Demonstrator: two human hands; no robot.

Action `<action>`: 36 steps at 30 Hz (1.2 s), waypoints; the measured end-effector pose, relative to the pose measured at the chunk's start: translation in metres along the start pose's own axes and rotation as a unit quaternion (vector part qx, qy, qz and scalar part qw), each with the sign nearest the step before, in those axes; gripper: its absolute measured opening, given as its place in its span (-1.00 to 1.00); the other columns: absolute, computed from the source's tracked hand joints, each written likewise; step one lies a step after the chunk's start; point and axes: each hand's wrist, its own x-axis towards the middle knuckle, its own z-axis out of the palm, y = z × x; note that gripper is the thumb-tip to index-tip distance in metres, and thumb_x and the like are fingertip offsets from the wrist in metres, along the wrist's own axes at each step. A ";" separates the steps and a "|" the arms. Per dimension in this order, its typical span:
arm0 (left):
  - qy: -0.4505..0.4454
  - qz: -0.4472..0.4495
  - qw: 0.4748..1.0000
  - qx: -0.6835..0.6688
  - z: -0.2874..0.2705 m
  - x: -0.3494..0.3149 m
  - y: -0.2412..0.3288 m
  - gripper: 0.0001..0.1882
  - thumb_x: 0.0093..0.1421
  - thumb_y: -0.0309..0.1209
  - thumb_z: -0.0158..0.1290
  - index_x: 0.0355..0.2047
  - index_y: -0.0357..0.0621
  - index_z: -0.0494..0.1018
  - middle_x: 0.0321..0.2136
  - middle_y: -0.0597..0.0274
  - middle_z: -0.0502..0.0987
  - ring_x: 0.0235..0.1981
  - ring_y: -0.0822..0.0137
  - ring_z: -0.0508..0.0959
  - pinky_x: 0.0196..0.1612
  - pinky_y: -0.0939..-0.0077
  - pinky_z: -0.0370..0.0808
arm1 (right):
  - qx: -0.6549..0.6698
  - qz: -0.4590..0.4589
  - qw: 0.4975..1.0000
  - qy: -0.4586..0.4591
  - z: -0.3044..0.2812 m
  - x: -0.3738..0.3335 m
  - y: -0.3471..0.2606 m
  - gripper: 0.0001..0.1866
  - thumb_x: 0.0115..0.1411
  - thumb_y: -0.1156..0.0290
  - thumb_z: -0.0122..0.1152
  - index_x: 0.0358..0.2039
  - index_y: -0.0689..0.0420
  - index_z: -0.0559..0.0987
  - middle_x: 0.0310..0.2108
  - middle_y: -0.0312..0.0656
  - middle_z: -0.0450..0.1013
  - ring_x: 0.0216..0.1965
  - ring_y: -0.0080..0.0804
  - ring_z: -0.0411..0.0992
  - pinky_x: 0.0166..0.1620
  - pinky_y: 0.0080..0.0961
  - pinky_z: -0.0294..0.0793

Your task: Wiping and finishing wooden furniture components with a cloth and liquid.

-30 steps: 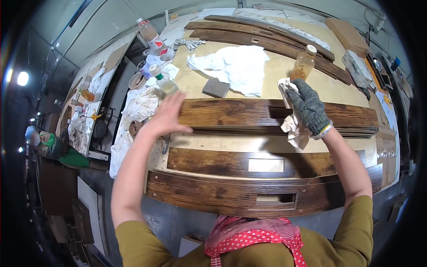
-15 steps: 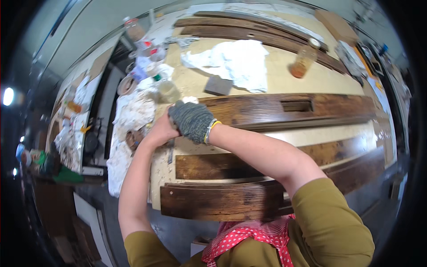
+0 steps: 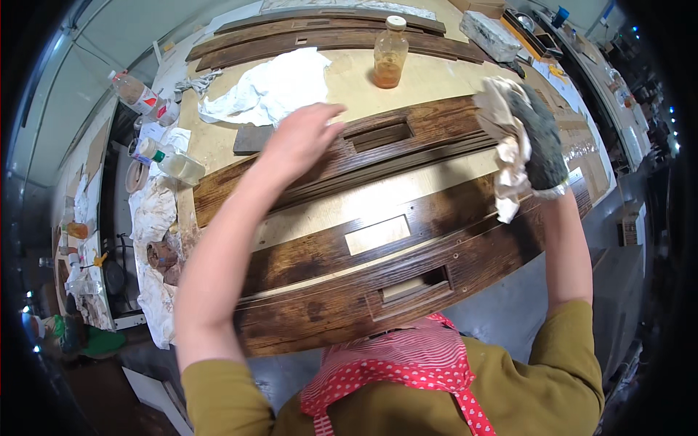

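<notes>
My bare left hand (image 3: 305, 142) is over the left part of a dark-stained wooden plank (image 3: 443, 120), beside its rectangular cutout. Its fingers are extended with the thumb apart, and it holds nothing; whether it touches the wood I cannot tell. At the right end of the same plank, my right hand (image 3: 536, 138) wears a dark grey knitted glove. It is closed on a crumpled, beige-stained rag (image 3: 503, 138) that hangs down over the plank's end. A grey rectangular block (image 3: 251, 140) lies just behind the plank, left of my left hand.
Nearer me lie two more dark planks with cutouts, the closest (image 3: 305, 314) along the table's front edge. A white cloth (image 3: 269, 83) and a jar of amber liquid (image 3: 391, 54) are behind. Leftward stand a green-capped bottle (image 3: 174, 163) and a stained cloth (image 3: 154, 211). Further planks (image 3: 334, 40) lie at the back.
My hands, together near the plank's left end before, are now apart. The gloved right hand has swung to the right end, where its rag now shows. The whole view has turned rightward.
</notes>
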 end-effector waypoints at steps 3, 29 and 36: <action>-0.080 -0.012 0.997 0.019 0.056 0.050 0.007 -0.51 0.25 -0.06 -0.03 -0.09 -0.27 0.45 -0.21 -0.12 0.54 -0.14 -0.11 0.51 -0.05 0.15 0.43 | 0.101 0.082 0.991 -0.007 -0.037 -0.024 0.015 -0.66 0.25 0.33 0.02 -0.02 0.20 0.50 0.00 -0.03 0.42 0.02 -0.17 0.40 0.12 -0.35 0.33; -0.138 -0.027 0.990 -0.011 0.030 -0.059 0.116 -0.76 0.10 -0.46 0.13 -0.26 -0.15 0.33 -0.50 -0.04 0.48 -0.47 -0.05 0.53 -0.40 0.17 0.44 | -0.176 0.283 0.936 0.115 -0.144 -0.195 0.113 -0.67 0.31 0.46 -0.03 0.06 0.24 0.46 0.07 -0.05 0.36 0.12 -0.27 0.33 0.18 -0.40 0.30; -0.200 0.038 0.977 0.059 0.085 -0.087 0.086 -0.64 0.14 -0.43 0.10 -0.04 -0.12 0.35 -0.33 0.03 0.45 -0.38 0.01 0.52 -0.31 0.24 0.52 | 0.229 0.376 0.869 0.227 -0.121 -0.149 0.077 -0.63 0.30 0.40 0.04 0.06 0.33 0.41 0.01 -0.08 0.42 0.04 -0.40 0.38 0.12 -0.48 0.34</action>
